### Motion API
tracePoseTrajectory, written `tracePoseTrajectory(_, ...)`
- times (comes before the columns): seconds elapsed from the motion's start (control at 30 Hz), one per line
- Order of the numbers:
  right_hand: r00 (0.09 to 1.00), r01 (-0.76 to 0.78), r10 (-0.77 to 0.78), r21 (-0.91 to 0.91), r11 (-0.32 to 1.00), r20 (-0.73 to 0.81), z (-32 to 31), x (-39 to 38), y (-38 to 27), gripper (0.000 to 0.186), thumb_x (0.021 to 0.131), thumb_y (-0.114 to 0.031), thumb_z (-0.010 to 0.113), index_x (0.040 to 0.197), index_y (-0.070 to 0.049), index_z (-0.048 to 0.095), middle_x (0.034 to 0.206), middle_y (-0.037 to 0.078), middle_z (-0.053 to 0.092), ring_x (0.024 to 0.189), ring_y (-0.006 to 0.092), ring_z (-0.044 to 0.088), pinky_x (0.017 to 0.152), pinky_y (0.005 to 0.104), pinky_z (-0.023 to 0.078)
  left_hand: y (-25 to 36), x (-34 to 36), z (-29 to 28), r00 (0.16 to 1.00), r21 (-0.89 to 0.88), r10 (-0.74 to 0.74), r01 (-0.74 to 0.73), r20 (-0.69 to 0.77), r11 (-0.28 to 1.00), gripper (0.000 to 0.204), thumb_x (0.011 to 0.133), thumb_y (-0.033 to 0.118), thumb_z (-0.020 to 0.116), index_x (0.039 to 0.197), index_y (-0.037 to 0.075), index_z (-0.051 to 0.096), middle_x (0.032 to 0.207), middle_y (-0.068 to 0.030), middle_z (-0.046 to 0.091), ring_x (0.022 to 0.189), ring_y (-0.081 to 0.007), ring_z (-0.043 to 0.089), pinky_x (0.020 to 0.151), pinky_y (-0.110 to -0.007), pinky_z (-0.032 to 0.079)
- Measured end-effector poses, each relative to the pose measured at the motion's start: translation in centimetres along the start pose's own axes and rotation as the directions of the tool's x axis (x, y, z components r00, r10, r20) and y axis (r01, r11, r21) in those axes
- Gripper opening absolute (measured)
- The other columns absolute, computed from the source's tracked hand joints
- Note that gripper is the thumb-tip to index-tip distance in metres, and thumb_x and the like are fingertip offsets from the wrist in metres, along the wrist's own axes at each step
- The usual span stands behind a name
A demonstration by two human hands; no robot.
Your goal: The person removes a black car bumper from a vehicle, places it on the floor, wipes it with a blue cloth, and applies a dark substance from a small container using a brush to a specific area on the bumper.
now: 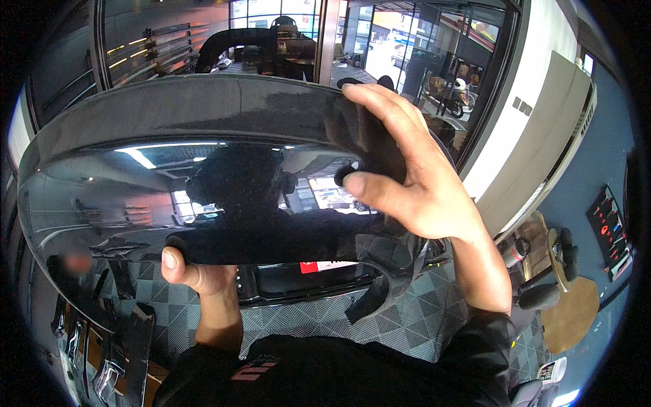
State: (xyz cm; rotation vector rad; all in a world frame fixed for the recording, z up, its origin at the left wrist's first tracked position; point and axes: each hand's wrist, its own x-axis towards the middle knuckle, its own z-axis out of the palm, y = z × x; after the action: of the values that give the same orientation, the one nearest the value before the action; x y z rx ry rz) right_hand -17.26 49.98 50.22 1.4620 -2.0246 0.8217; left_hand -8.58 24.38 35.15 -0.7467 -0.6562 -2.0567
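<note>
Panel (230, 190), glossy black, in left hand (203, 277) and right hand (424, 190)

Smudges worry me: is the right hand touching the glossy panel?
Touching. The head view shows the right hand with its thumb on the glossy panel.

We hold our left hand (200, 278) low, thumb (173, 264) up. Our right hand (430, 197) is higher and leans left, its fingers (392, 114) spread away from its thumb (376, 192).

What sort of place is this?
Probably a vehicle workshop: a large, curved, glossy black panel is held up, tools hang on the dark blue wall, and a motorcycle shows at upper right.
</note>
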Motion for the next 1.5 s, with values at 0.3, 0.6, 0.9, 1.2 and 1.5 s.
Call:
tracePoseTrajectory(0.3, 0.978, 0.009, 0.075, 0.398, 0.917, -0.195, 0.8, 0.8, 1.3, 0.038, 0.086, -0.007, 0.054, 0.123, 0.0, 0.06, 0.134, 0.017, 0.056, 0.129, 0.027, 0.049, 0.111, 0.0379, 0.032, 0.1, 0.9, -1.1, 0.999, 0.056, -0.033, 0.032, 0.016, 0.998, 0.075, 0.077, 0.049, 0.066, 0.13, -0.002, 0.054, 0.121, -0.0162, 0.064, 0.107, -0.0299, 0.064, 0.096, -0.043, 0.052)
tracePoseTrajectory(0.6, 0.922, 0.062, 0.136, 0.485, 0.872, -0.362, 1.1, -1.0, 2.4, 0.028, 0.097, -0.023, 0.044, 0.075, -0.006, 0.047, 0.095, 0.018, 0.065, 0.103, 0.0282, 0.056, 0.102, 0.0435, 0.037, 2.0, 1.3, -3.2, 0.998, -0.002, -0.067, 0.067, -0.001, 0.998, 0.068, 0.081, 0.047, 0.07, 0.124, -0.005, 0.059, 0.119, -0.0172, 0.067, 0.106, -0.0296, 0.066, 0.095, -0.042, 0.052)
tracePoseTrajectory(0.9, 0.869, -0.083, 0.283, 0.443, 0.893, -0.407, 1.6, -2.4, 4.7, 0.041, 0.104, -0.03, 0.045, 0.075, -0.001, 0.051, 0.089, 0.016, 0.064, 0.089, 0.0231, 0.056, 0.09, 0.0377, 0.041, 5.8, 2.3, -5.5, 0.997, 0.018, 0.021, -0.02, -0.073, 1.0, 0.066, 0.081, 0.053, 0.065, 0.123, 0.002, 0.059, 0.115, -0.0118, 0.066, 0.103, -0.0273, 0.065, 0.092, -0.044, 0.052)
tracePoseTrajectory(1.2, 0.85, -0.021, 0.285, 0.512, 0.859, -0.443, 2.9, -3.9, 8.2, 0.009, 0.098, -0.011, 0.061, 0.098, -0.003, 0.064, 0.106, 0.012, 0.066, 0.098, 0.0171, 0.059, 0.093, 0.0314, 0.043, 8.2, 2.5, -6.4, 0.973, 0.068, 0.112, -0.1, -0.203, 0.993, 0.066, 0.079, 0.048, 0.067, 0.128, 0.005, 0.056, 0.12, -0.0117, 0.064, 0.105, -0.0279, 0.064, 0.089, -0.045, 0.054)
tracePoseTrajectory(1.5, 0.867, -0.089, 0.334, 0.546, 0.833, -0.369, 4.5, -3.3, 8.9, 0.007, 0.096, -0.011, 0.063, 0.1, -0.006, 0.065, 0.115, 0.01, 0.065, 0.106, 0.0168, 0.059, 0.098, 0.0317, 0.043, 9.2, 2.4, -6.5, 0.977, 0.143, 0.112, -0.086, -0.181, 0.986, 0.069, 0.077, 0.049, 0.071, 0.129, 0.005, 0.056, 0.12, -0.0119, 0.064, 0.106, -0.0281, 0.064, 0.091, -0.044, 0.054)
